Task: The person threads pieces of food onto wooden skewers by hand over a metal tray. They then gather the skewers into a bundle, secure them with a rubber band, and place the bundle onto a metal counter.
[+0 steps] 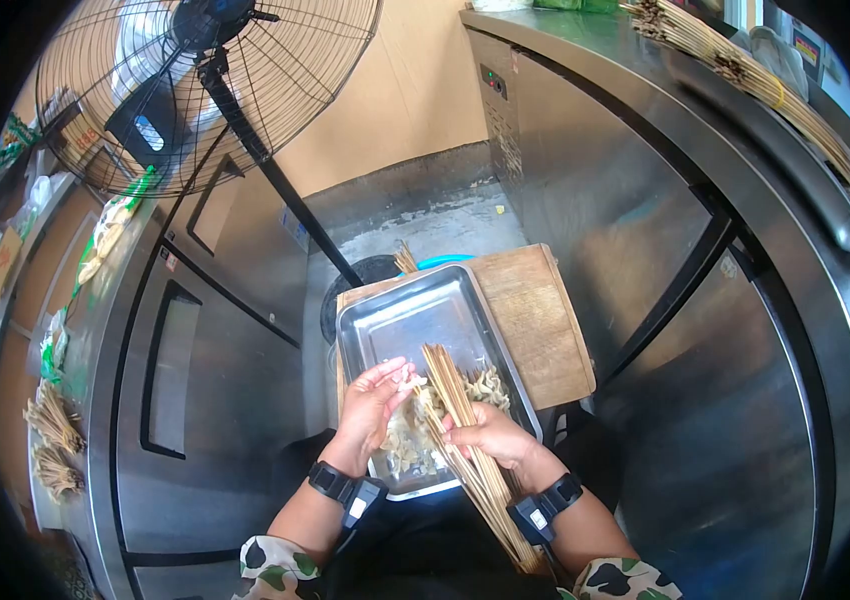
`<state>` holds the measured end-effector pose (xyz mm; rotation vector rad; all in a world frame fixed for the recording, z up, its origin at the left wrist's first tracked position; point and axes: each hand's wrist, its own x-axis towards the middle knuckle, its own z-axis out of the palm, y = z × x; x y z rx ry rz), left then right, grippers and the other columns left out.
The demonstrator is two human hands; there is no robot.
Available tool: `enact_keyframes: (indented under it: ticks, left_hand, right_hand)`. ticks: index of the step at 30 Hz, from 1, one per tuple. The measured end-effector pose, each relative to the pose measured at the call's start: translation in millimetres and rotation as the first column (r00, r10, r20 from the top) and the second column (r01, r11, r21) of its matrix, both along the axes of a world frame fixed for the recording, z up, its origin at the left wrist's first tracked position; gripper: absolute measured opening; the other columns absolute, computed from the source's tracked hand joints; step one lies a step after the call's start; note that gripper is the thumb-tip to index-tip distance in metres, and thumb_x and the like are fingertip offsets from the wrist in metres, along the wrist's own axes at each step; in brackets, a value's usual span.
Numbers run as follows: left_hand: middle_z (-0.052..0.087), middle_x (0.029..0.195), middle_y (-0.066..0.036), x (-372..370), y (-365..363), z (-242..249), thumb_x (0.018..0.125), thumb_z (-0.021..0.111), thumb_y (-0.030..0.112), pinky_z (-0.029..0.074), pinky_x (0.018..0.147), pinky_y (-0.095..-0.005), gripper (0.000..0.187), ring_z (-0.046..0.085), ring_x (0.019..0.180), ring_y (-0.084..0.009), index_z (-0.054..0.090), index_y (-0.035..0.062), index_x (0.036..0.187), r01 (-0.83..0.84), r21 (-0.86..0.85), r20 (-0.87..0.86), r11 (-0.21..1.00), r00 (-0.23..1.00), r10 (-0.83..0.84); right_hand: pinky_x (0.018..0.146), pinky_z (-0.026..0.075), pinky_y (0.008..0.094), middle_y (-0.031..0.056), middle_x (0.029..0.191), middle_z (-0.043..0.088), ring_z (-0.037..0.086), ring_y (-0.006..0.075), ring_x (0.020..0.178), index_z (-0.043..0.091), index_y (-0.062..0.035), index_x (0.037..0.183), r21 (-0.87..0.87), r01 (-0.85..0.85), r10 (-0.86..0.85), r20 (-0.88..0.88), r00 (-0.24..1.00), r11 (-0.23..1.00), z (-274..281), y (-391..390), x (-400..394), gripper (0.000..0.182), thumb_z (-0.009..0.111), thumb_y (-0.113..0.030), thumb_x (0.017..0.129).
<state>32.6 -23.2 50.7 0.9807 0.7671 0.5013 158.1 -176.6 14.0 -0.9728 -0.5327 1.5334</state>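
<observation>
Overall, two steel-fronted cabinets come first for size: the right cabinet [635, 300] and the left cabinet [225, 430]. Next is one black-caged fan [295, 60] on one pole. Between the cabinets sits one wooden worktop [540, 325], bearing one rectangular steel tray [420, 315]. A long pile of sticks [735, 70], its bundles hard to count, lies on top of the right cabinet; two short stick bundles [53, 418] lie at the left. Over the tray, the right hand [495, 435] grasps one sheaf of thin sticks [458, 395], too many to count, slanting across the tray's near edge. Two black straps [333, 481] circle the wrists, one each. The left hand [373, 398] pinches one pale piece [417, 382] beside the sheaf's upper part; whether a stick runs through it, I cannot tell. Similar loose pieces [407, 442], too jumbled to count, cover the tray's near half
</observation>
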Motion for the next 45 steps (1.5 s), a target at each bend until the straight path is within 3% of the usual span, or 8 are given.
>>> enact_keyframes:
  ticks: [8, 11, 17, 20, 23, 32, 41, 45]
  left_hand:
    - [0.062, 0.097, -0.009, -14, 10, -14, 0.085, 0.054, 0.001, 0.052, 0.078, -0.0247, 0.02, 0.06, 0.093, -0.0173, 0.056, 0.0008, 0.105, 0.022, -0.108, -0.056, 0.994, 0.998, -0.028]
    - [0.061, 0.099, -0.01, -12, 12, -13, 0.085, 0.054, 0.0, 0.051, 0.079, -0.0237, 0.021, 0.06, 0.092, -0.017, 0.055, 0.001, 0.106, -0.051, -0.092, -0.034, 0.994, 0.998, 0.048]
    - [0.06, 0.098, -0.01, -13, 16, -14, 0.084, 0.055, -0.002, 0.051, 0.079, -0.0254, 0.02, 0.059, 0.092, -0.0178, 0.054, 0.0021, 0.104, -0.049, -0.3, 0.063, 0.953, 0.996, 0.07]
    - [0.06, 0.096, -0.009, -12, 16, -16, 0.083, 0.056, -0.002, 0.051, 0.079, -0.0263, 0.021, 0.06, 0.089, -0.0169, 0.054, 0.0019, 0.104, -0.101, -0.262, 0.033, 0.96, 0.993, 0.113]
    - [0.061, 0.093, -0.007, -7, 12, -13, 0.083, 0.056, -0.002, 0.051, 0.078, -0.0266, 0.02, 0.06, 0.084, -0.0151, 0.056, 0.002, 0.102, -0.1, -0.083, -0.05, 0.992, 0.994, 0.096]
    - [0.065, 0.09, -0.006, 1, 14, -14, 0.081, 0.059, -0.001, 0.048, 0.075, -0.0236, 0.019, 0.06, 0.081, -0.01, 0.061, -0.0012, 0.1, 0.094, 0.442, -0.137, 0.892, 0.99, -0.037]
    - [0.064, 0.091, -0.005, 1, 7, -6, 0.082, 0.055, -0.003, 0.046, 0.078, -0.0224, 0.017, 0.059, 0.082, -0.0091, 0.064, -0.0014, 0.097, 0.156, 0.525, -0.211, 0.837, 0.976, -0.05]
    - [0.065, 0.091, -0.005, -1, 6, -6, 0.084, 0.054, 0.0, 0.048, 0.074, -0.0226, 0.016, 0.059, 0.081, -0.009, 0.064, -0.0006, 0.098, 0.199, 0.465, -0.244, 0.863, 0.966, -0.092]
  right_hand:
    - [0.049, 0.041, 0.0199, 0.0015, 0.067, 0.054, 0.05, 0.0074, 0.052, 0.054, -0.0046, 0.088, 0.002, 0.008, -0.008, -0.009, 1.0, 1.0, 0, 0, 0, 0.013, 0.061, -0.002, 0.078]
    - [0.049, 0.042, 0.0197, 0.0014, 0.068, 0.054, 0.05, 0.0075, 0.053, 0.054, -0.0047, 0.089, -0.003, 0.006, -0.006, -0.009, 1.0, 1.0, -2, 1, -1, 0.013, 0.061, -0.002, 0.078]
    - [0.049, 0.042, 0.0197, 0.0013, 0.068, 0.054, 0.05, 0.0075, 0.053, 0.055, -0.0048, 0.089, -0.01, 0.002, -0.002, 0.005, 1.0, 1.0, -2, 1, -1, 0.013, 0.061, -0.001, 0.078]
    - [0.05, 0.042, 0.0198, 0.0013, 0.068, 0.054, 0.05, 0.0075, 0.053, 0.054, -0.0048, 0.089, -0.008, 0.0, 0.0, 0.003, 1.0, 1.0, -2, 1, -2, 0.013, 0.061, -0.001, 0.078]
    - [0.05, 0.041, 0.02, 0.0014, 0.068, 0.054, 0.049, 0.0074, 0.053, 0.054, -0.0049, 0.088, -0.001, -0.003, 0.003, 0.01, 1.0, 1.0, -2, 2, -3, 0.013, 0.061, -0.001, 0.078]
    - [0.049, 0.041, 0.0196, 0.0021, 0.067, 0.055, 0.049, 0.0071, 0.052, 0.054, -0.0052, 0.087, -0.004, -0.012, 0.012, 0.027, 1.0, 1.0, -3, 3, -3, 0.012, 0.06, -0.001, 0.077]
    - [0.049, 0.041, 0.0192, 0.0024, 0.068, 0.056, 0.05, 0.0071, 0.052, 0.054, -0.005, 0.086, -0.013, -0.004, 0.005, 0.018, 1.0, 1.0, -2, 2, -4, 0.012, 0.06, 0.0, 0.077]
    - [0.048, 0.041, 0.0195, 0.0022, 0.068, 0.056, 0.05, 0.0071, 0.052, 0.054, -0.005, 0.086, -0.015, -0.002, 0.003, 0.033, 0.999, 1.0, -3, 2, -4, 0.012, 0.06, 0.0, 0.077]
